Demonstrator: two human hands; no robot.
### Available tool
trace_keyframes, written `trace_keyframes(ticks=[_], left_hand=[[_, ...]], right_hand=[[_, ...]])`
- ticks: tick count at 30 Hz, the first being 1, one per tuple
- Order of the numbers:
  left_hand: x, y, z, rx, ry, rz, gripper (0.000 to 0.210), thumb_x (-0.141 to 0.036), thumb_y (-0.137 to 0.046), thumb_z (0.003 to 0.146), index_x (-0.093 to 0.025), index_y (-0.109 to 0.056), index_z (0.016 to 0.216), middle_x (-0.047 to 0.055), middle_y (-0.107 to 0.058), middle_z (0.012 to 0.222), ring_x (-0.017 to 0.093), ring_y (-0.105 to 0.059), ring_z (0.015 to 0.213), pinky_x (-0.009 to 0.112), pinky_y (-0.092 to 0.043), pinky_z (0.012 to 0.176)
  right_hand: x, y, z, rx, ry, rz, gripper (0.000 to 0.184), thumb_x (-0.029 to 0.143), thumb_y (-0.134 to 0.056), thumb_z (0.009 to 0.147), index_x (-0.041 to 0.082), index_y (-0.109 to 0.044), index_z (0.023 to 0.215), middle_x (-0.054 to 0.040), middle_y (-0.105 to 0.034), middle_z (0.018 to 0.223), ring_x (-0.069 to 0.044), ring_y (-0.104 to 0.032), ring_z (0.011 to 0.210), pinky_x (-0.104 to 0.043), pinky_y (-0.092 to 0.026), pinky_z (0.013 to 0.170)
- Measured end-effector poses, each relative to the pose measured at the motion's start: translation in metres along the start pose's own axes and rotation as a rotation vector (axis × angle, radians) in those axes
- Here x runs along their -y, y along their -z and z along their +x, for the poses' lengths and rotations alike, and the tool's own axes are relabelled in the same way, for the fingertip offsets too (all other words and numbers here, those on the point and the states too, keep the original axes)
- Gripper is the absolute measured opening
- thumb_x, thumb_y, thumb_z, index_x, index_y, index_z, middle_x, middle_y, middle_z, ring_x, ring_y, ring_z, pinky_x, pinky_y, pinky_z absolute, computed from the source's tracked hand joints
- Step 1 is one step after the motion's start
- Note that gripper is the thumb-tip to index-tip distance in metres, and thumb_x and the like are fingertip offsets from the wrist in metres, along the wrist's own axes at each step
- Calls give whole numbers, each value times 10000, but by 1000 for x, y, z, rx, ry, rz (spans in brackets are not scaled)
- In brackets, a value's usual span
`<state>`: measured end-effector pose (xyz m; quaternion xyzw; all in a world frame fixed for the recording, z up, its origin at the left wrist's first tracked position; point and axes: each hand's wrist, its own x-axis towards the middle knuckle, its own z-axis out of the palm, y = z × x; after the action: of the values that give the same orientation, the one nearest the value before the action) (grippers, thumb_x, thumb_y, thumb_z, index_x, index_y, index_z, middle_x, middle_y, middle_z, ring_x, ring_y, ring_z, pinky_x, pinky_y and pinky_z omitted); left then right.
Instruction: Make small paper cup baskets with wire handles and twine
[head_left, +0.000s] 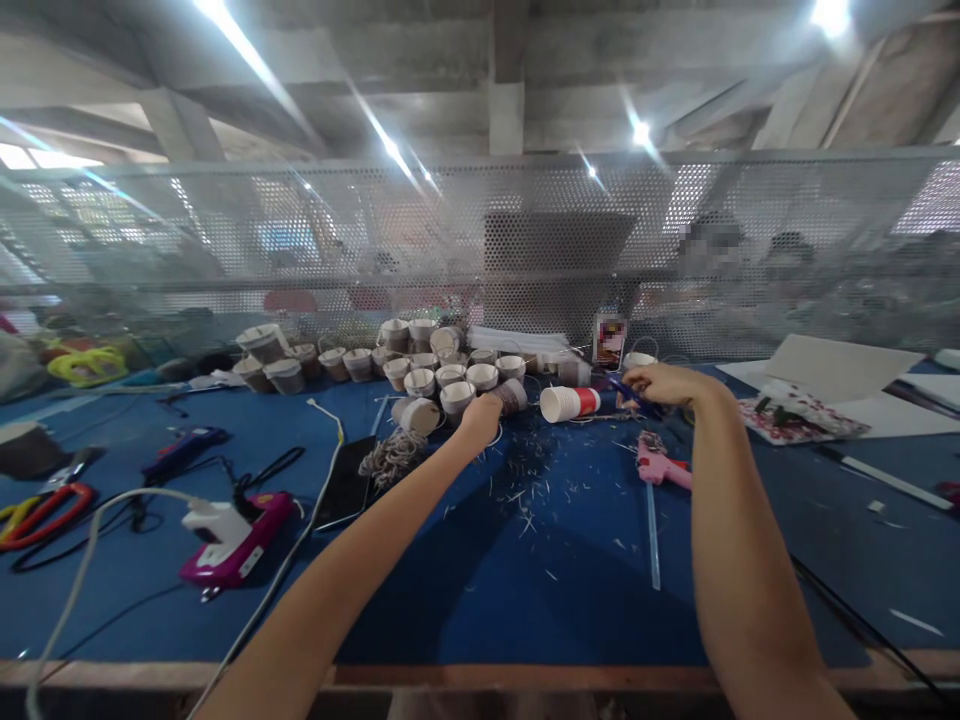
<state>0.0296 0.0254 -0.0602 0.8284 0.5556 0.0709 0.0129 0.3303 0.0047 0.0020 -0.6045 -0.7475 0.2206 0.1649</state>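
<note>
My left hand (482, 418) is closed at the near edge of a cluster of small cups, with its fingers on a grey-brown wrapped cup (513, 397) lying tilted. Further right, my right hand (664, 384) is closed around a dark blue tool (636, 396), perhaps scissors; its working end is hard to make out. Between the hands, a stack of white paper cups with a red band (570, 403) lies on its side. Below my right hand rests a pink glue gun (660, 466) with a clear glue stick (653, 535) sticking out.
Many wrapped cups (421, 382) stand at the back. Grey cord (394, 456) lies beside a black phone-like slab (347, 482). At left are a magenta power strip (240, 545), a blue glue gun (184, 452) and red-yellow scissors (49, 512). Scraps litter the blue table (480, 610); a perforated screen (420, 240) stands behind.
</note>
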Motion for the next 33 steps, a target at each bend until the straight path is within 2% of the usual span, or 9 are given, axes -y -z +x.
trace_keyframes(ticks=[5, 12, 16, 19, 22, 24, 27, 31, 33], left_hand=[[3, 22, -7, -27, -42, 21, 320, -57, -508, 705, -147, -605, 996, 74, -626, 1018, 190, -547, 980, 275, -421, 844], [19, 60, -19, -73, 8, 73, 208, -71, -506, 640, -103, -663, 773, 120, -662, 862, 233, -589, 901, 316, -445, 785], [19, 72, -23, -79, 20, 83, 229, -65, -481, 640, -89, -660, 782, 135, -665, 844, 228, -600, 890, 316, -439, 800], [20, 76, -23, -80, -117, 28, 373, -27, -439, 618, -171, -653, 888, 49, -650, 1008, 171, -560, 992, 252, -395, 876], [19, 69, -16, -138, -268, -86, 338, -52, -405, 645, -203, -659, 810, 3, -658, 960, 149, -569, 942, 238, -394, 874], [13, 55, -8, -206, -219, -107, 266, -124, -388, 713, -169, -648, 741, 38, -664, 817, 170, -592, 825, 273, -427, 814], [-6, 25, 7, -219, -230, -110, 271, -247, -434, 758, -125, -589, 944, 88, -638, 931, 193, -584, 871, 294, -442, 792], [-33, -11, 35, -206, -299, -82, 743, -378, -700, 553, -70, -420, 1169, 182, -495, 1199, 290, -444, 1130, 381, -352, 941], [-41, -21, 48, -219, -307, -75, 829, -382, -730, 521, -53, -376, 1195, 211, -453, 1228, 318, -390, 1169, 416, -331, 953]], right_hand=[[31, -15, -2, 490, 43, -38, 260, 129, -650, 507, 185, -666, 761, 2, -655, 687, -162, -597, 684, -221, -432, 601], [53, -50, 24, 464, -150, -192, 241, 95, -641, 461, 170, -620, 689, 13, -563, 581, -117, -492, 508, -240, -380, 494], [38, -45, 23, 479, -41, -62, 285, 145, -643, 512, 192, -630, 792, 3, -626, 741, -137, -553, 649, -221, -412, 557], [21, -34, 16, 407, 76, 190, 295, 217, -668, 546, 180, -635, 837, -17, -652, 830, -167, -578, 767, -226, -438, 636], [10, -29, 13, 273, 6, 422, 353, 225, -688, 544, 175, -616, 886, -19, -653, 856, -146, -585, 748, -213, -452, 630], [10, -30, 13, 195, -64, 563, 367, 203, -696, 530, 165, -607, 885, -22, -652, 834, -122, -585, 697, -195, -453, 588], [18, -35, 16, 155, -83, 763, 317, 173, -710, 527, 138, -621, 828, -38, -660, 764, -118, -592, 649, -199, -474, 584], [39, -47, 21, 103, -119, 1002, 188, 200, -695, 620, 151, -632, 791, -36, -664, 637, -129, -599, 559, -247, -507, 566], [48, -54, 25, 93, -130, 1069, 174, 233, -669, 668, 159, -629, 820, -51, -672, 638, -151, -611, 554, -274, -513, 535]])
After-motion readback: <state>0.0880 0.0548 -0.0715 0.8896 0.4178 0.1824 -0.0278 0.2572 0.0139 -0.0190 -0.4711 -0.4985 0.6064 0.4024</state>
